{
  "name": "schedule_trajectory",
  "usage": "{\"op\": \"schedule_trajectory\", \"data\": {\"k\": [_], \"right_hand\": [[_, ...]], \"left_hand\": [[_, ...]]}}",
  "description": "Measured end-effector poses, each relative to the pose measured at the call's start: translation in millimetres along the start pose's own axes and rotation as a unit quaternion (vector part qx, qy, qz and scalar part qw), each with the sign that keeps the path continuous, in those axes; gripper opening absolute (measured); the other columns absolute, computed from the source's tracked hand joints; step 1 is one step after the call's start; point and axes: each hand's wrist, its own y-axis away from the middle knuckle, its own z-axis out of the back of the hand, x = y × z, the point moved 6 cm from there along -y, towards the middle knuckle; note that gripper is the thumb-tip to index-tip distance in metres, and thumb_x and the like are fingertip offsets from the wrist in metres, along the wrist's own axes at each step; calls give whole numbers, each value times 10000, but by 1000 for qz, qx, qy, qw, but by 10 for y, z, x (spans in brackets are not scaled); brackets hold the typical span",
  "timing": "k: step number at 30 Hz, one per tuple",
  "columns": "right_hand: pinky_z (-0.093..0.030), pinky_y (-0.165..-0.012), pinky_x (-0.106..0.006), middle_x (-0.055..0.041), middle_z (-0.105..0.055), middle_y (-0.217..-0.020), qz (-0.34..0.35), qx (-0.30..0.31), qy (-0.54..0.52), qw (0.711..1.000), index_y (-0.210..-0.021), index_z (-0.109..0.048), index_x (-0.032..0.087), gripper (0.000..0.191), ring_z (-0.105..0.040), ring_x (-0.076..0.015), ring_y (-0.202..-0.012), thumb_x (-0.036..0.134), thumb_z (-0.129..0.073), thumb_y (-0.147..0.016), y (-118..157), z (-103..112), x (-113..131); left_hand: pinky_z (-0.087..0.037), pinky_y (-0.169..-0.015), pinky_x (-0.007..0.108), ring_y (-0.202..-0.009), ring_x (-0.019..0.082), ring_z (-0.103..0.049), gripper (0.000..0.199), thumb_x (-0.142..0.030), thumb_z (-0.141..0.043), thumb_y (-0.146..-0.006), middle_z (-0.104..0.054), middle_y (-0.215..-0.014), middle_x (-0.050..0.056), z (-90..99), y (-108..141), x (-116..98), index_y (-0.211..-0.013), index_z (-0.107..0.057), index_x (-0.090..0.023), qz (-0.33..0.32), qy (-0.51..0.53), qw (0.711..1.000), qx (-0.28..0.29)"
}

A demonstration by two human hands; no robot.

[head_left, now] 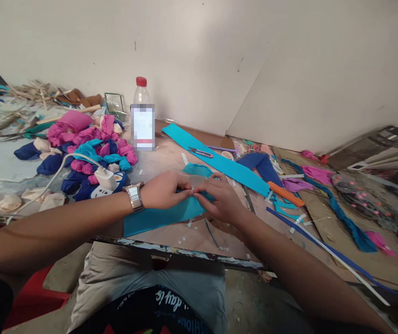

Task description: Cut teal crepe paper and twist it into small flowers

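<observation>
Both hands meet over the table, pinching a turquoise fabric strip between thumbs and fingertips. My left hand, with a metal watch on its wrist, grips from the left. From the right, my right hand holds the same strip, its fingertips touching those of the left. The strip's wide end lies flat towards the table's front edge, and the pinched spot is mostly hidden by fingers. Just behind the hands is a small turquoise fabric piece. Small thread snips rest on a longer turquoise strip further back.
Left of the hands, pink, blue and cream fabric bundles surround a power strip with a plugged-in white charger. A red-capped bottle stands by the wall. On the right lie an orange-handled cutter and a thin white stick.
</observation>
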Motion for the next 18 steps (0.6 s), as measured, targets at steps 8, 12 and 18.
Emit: {"op": "schedule_trajectory", "data": {"k": [8, 12, 18], "right_hand": [[-351, -953, -406, -15, -775, -918, -18, 18, -19, 999, -982, -648, 236, 57, -678, -193, -828, 233, -597, -1007, 10, -35, -28], [-333, -960, -403, -12, -763, -928, -17, 21, -24, 999, -997, -636, 232, 56, -673, -192, -846, 222, -581, -1007, 16, -37, -32], [-319, -945, -404, -24, -731, -918, -33, 51, -22, 998, -957, -583, 222, 90, -633, -194, -818, 223, -515, -1015, 14, -70, -40]], "left_hand": [[-379, -651, 299, -759, 203, -659, 254, -319, -529, -1019, -756, -835, 47, -42, 47, -42, -960, -743, -195, -18, -144, 989, -26], [-430, -697, 305, -849, 231, -707, 265, -325, -510, -1045, -782, -928, 59, -77, 43, -47, -1047, -745, -203, -24, -166, 986, -10], [-442, -695, 303, -849, 231, -722, 312, -347, -464, -1076, -788, -940, 69, -121, 32, -60, -1065, -738, -197, -15, -199, 980, 4]]}}
